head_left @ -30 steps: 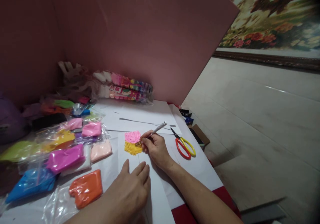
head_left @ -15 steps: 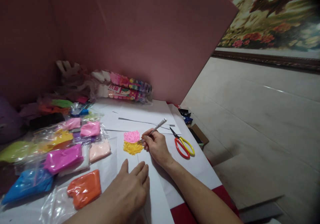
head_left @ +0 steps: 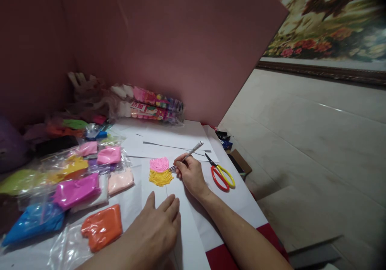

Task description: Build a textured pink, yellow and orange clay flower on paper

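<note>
My right hand pinches a fork with a ridged pale handle. The fork's tines meet the right edge of the clay, near where a pink clay patch borders a yellow clay patch. Both patches bear fine grooves and are pressed onto a white sheet of paper. Below them my left hand lies on the paper, palm down, with its fingers stretched out and nothing in it.
Scissors with red and yellow handles lie right of my right hand. Bagged clay crowds the left side, including an orange pack and a blue pack. Behind the paper sits a packaged clay set against a pinkish panel.
My right hand and the fork have shifted slightly right and up, so the tines now sit nearer the clay's right edge. My left hand has stayed in place.
</note>
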The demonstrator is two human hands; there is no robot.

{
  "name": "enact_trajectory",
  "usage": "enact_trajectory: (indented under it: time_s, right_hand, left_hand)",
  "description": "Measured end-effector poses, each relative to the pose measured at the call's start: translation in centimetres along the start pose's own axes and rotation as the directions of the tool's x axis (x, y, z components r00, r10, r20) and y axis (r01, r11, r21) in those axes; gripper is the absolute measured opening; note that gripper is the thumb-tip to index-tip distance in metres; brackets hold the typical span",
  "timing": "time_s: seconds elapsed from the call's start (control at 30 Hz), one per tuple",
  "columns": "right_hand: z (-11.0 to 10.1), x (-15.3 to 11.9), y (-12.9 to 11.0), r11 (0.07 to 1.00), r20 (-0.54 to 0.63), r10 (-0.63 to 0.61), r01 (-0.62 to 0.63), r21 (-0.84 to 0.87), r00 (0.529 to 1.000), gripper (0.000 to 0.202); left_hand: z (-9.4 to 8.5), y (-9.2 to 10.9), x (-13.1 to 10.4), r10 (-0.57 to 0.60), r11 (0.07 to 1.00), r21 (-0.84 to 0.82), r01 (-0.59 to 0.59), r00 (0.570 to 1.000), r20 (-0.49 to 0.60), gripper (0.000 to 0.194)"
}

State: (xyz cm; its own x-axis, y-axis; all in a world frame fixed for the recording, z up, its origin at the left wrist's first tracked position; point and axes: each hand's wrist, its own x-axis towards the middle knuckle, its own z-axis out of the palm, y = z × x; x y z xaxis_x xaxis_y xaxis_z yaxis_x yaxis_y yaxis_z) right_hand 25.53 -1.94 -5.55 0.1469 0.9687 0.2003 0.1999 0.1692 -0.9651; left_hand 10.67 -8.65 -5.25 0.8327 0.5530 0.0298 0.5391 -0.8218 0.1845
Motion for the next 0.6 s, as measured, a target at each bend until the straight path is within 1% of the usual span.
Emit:
enact_trajectory:
  time_s: [0.27,0.6]
  right_hand:
    - [-0.19,0.27,-0.16,1.000,-0.014,-0.003,0.002,-0.017,1.000,0.006]
    - [-0.21,0.38,0.16,1.000,-0.024,-0.022,0.021,-0.019,0.999,0.006]
  left_hand:
    - [-0.27,0.09,0.03,0.001,1.000,-0.004,-0.001,1.000,0.003,0.032]
    - [0.01,0.02,-0.07,0.020,1.000,-0.018,-0.020,0.999,-0.039,0.032]
